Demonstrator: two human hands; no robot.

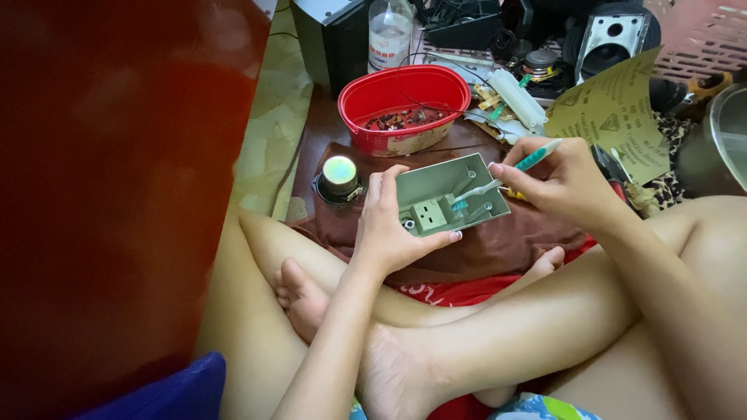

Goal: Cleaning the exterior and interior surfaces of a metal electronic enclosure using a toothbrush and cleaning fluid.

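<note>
While the red blur blocks the whole left third of the view, its identity is unreadable. Left hand grips the grey-green socket housing by its near-left end, fingers wrapped along that edge, thumb under and hidden. Housing sits above the brown cloth over the crossed legs, open side up, long axis running lower-left to upper-right. Right hand pinches a teal-and-white toothbrush, fingers closed narrow on the handle; brush head points down-left into the housing, partly lost against the inner ribs. Handle tip points up-right. Red oval tub behind holds small parts, too small to identify. Clear bottle is cut off at the top edge. Sandpaper sheet lies at right.
</note>
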